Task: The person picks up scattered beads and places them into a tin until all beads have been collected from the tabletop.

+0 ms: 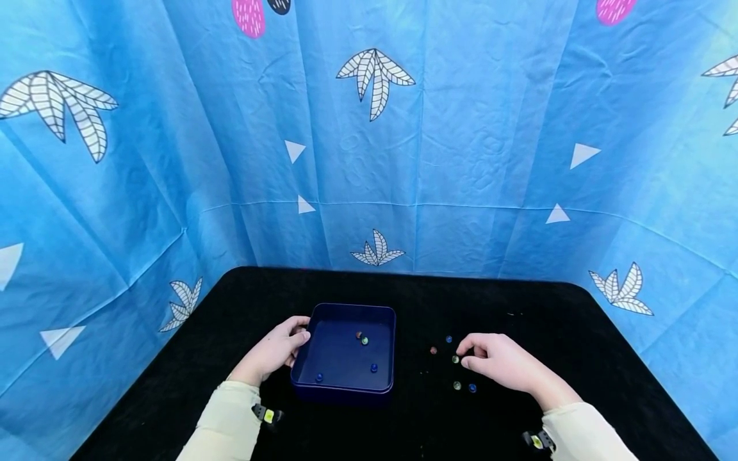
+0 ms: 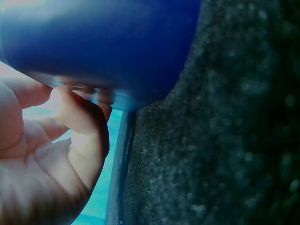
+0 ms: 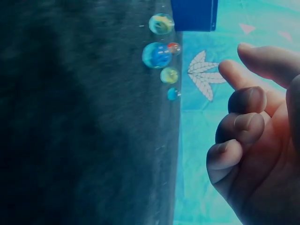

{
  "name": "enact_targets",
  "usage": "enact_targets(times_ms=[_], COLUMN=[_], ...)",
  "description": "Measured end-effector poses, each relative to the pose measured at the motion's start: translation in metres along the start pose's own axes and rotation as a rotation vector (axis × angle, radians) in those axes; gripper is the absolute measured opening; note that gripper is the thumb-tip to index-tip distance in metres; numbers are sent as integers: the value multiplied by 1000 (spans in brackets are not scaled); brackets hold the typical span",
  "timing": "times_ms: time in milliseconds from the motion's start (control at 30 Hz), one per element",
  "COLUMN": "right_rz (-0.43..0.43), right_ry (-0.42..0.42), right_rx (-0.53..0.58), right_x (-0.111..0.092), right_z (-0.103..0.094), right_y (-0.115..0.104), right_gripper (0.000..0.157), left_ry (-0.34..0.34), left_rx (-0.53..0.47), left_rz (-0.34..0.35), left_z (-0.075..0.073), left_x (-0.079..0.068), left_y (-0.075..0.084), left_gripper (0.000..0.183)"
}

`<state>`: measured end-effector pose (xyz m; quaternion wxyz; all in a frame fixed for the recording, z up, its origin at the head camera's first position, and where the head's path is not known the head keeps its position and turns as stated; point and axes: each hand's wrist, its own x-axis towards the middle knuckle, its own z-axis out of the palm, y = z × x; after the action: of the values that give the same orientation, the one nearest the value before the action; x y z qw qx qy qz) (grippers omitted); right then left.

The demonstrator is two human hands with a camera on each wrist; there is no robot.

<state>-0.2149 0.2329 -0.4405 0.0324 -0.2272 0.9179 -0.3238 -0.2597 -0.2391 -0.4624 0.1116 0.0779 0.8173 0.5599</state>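
My left hand [image 1: 279, 351] grips the left side of a dark blue square tray [image 1: 343, 388], thumb near the rim. In the left wrist view, curled fingers [image 2: 86, 126] rest against its wall. Inside the tray lie an orange-brown marble [image 1: 359, 335], a green marble [image 1: 365, 341] beside it and two blue marbles. Over the table at the right, my right hand [image 1: 501, 362] holds nothing, its thumb and index finger apart. Close to its fingertips is a clear greenish marble [image 1: 455, 359]. The right wrist view shows a blue marble [image 3: 157, 55] among others, apart from the hand.
Around the right hand on the black table [image 1: 277, 429] lie a blue marble [image 1: 449, 339], a reddish marble [image 1: 434, 350], another greenish marble [image 1: 457, 385] and a blue marble [image 1: 473, 388]. A blue patterned curtain [image 1: 461, 160] hangs behind the table and along its sides.
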Motion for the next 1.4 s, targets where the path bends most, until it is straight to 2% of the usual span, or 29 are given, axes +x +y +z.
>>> enact_targets(times_ms=[200, 367, 833, 1400], right_rz=[6, 6, 14, -27], right_ry=[-26, -78, -218, -189], right_rx=[36, 38, 48, 54], right_x=[-10, -15, -17, -20], right_z=[4, 5, 8, 8], right_y=[5, 7, 17, 17], right_gripper=[13, 11, 9, 8], left_ry=[-4, -3, -4, 11], left_rx=[3, 13, 2, 17], left_rz=[-7, -20, -6, -31], left_z=[-1, -1, -1, 0], left_x=[1, 1, -1, 3], left_y=[-1, -2, 0, 0], left_gripper=[43, 43, 44, 43])
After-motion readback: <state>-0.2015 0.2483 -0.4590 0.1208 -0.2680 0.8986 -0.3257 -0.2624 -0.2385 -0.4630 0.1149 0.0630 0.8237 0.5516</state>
